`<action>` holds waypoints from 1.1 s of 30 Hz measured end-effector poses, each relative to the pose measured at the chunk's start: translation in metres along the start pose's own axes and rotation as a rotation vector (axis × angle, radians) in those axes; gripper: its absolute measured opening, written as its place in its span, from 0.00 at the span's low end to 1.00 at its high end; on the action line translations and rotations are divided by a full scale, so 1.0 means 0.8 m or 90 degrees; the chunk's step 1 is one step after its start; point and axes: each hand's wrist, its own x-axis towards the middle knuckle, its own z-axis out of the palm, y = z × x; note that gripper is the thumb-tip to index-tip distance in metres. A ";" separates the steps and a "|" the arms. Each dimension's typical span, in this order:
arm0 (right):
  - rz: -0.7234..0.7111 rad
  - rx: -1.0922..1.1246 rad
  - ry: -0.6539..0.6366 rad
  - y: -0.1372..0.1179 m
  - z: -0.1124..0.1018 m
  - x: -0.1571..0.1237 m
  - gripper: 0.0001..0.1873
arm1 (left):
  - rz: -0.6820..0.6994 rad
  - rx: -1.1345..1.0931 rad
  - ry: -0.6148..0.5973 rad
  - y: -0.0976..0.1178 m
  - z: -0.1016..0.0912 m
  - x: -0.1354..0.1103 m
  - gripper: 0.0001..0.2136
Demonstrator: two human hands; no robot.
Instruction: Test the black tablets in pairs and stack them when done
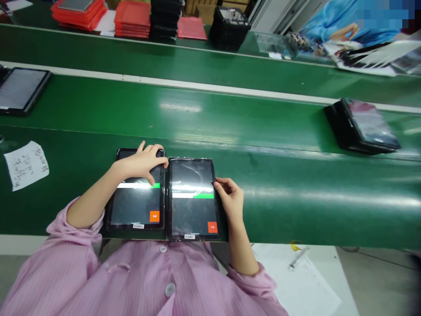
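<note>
Two black tablets lie side by side at the near edge of the green bench, each lit with a white and green bar and an orange "Fail" button. Over the upper part of the left tablet (136, 206) is my left hand (144, 163), its fingers spread and its thumb near the green bar. The fingertips reach to that tablet's upper right edge. My right hand (230, 197) pinches the right edge of the right tablet (192, 215), with the thumb at the front and the other fingers curled, partly hidden.
A handwritten paper note (26, 166) lies at left. Further back are another tablet (21, 90) and a stack of tablets (365, 127). Red pouches (132, 19) and a black bin (230, 28) line the back ledge. Behind it sits a person in blue (335, 22).
</note>
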 end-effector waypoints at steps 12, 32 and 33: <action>0.005 0.036 -0.044 0.001 0.000 0.004 0.21 | -0.018 -0.017 0.000 -0.004 -0.001 -0.001 0.28; -0.027 -0.008 -0.030 -0.007 0.005 0.000 0.17 | -0.021 -0.003 -0.014 -0.004 -0.001 -0.001 0.30; -0.026 -0.008 -0.030 -0.006 0.005 0.000 0.17 | -0.022 -0.003 -0.014 -0.004 0.000 -0.001 0.30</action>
